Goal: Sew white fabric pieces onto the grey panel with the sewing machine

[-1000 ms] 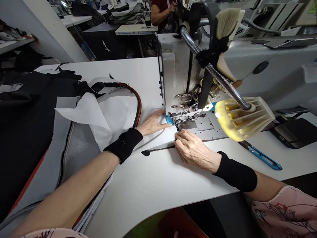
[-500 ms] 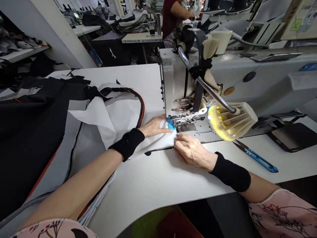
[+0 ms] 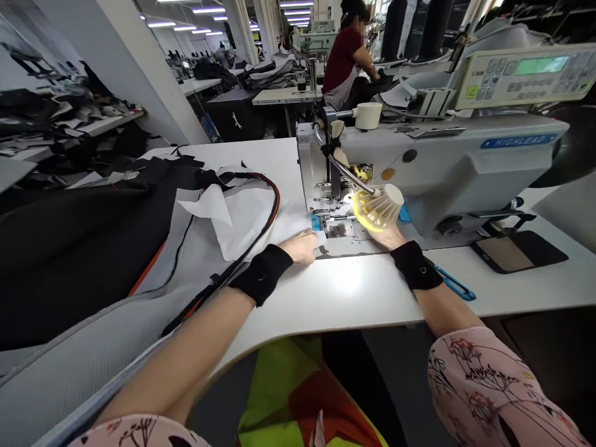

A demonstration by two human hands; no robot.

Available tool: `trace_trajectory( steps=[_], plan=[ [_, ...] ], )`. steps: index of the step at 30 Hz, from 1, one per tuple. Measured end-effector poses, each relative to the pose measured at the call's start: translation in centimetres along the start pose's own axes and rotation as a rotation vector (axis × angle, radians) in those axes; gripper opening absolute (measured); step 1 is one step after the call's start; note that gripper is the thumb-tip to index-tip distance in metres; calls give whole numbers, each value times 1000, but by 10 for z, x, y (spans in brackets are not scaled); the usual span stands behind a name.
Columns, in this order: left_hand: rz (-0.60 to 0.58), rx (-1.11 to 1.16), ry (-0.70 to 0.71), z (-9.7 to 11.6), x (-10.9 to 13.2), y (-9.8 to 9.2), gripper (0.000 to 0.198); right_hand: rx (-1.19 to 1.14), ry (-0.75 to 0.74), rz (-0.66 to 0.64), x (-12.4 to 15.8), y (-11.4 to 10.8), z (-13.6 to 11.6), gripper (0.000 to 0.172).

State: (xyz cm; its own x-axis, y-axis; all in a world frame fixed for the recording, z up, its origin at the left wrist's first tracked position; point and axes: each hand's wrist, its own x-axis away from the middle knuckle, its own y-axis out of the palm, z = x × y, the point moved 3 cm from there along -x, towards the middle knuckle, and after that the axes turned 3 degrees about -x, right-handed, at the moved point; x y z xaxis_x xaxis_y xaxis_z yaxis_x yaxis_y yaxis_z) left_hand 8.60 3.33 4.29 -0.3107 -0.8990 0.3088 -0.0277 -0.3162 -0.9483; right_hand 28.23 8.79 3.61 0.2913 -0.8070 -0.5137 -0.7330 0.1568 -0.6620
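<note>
My left hand [image 3: 302, 247] is closed on the edge of the white fabric [image 3: 291, 228], beside the blue presser-foot guard [image 3: 316, 222] of the sewing machine [image 3: 437, 164]. Its fingertips lie just left of the needle plate [image 3: 339, 230]. My right hand [image 3: 390, 238] has reached in behind the lit yellow lamp [image 3: 378, 208], which hides its fingers. The white fabric belongs to a large dark and grey piece [image 3: 93, 205] with black and orange piping, spread on the left of the table.
Blue thread snips [image 3: 459, 287] lie partly behind my right wrist. A black tray [image 3: 519, 251] rests further right. A control panel [image 3: 526, 74] sits above the machine. Across the room, a person in a dark red top [image 3: 344, 62] works at another table.
My right hand has left the fabric edge and moved right, behind the lamp. My left hand remains by the presser foot, its fingers more curled. The view has tilted up and swung right.
</note>
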Motion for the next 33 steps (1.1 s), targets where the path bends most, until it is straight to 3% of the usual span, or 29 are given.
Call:
trace_trajectory(
  steps=[3, 5, 9, 13, 16, 19, 21, 24, 27, 30, 33],
  plan=[
    [131, -40, -76, 10, 7, 6, 53, 54, -4, 93, 12, -12, -13, 29],
    [231, -62, -140, 2, 7, 8, 50, 128, -68, 91, 33, -17, -28, 32],
    [386, -88, -289, -37, 6, 7, 40, 244, -272, -175, 89, -13, -53, 28],
    [464, -76, -204, -60, 17, 15, 40, 198, -315, -265, 114, -12, -63, 26],
    [492, -9, -50, -59, 35, 23, 45, 92, -334, -342, 97, -1, -70, 30],
    [559, 107, 143, -51, 56, 25, 52, 21, -425, -362, 64, 20, -82, 44],
    [586, 139, 222, -46, 69, 23, 46, -7, -480, -421, 42, 37, -90, 53],
    [651, 163, 242, -46, 83, 19, 26, -16, -440, -535, 22, 55, -99, 40],
    [795, 204, 213, -49, 91, 17, 26, -31, -354, -429, 20, 59, -103, 14],
    [933, 180, 175, -50, 94, 19, 32, -82, -385, -258, 26, 60, -102, 22],
    [987, 152, 157, -48, 96, 22, 35, -175, -396, -236, 29, 65, -96, 21]
  ],
)
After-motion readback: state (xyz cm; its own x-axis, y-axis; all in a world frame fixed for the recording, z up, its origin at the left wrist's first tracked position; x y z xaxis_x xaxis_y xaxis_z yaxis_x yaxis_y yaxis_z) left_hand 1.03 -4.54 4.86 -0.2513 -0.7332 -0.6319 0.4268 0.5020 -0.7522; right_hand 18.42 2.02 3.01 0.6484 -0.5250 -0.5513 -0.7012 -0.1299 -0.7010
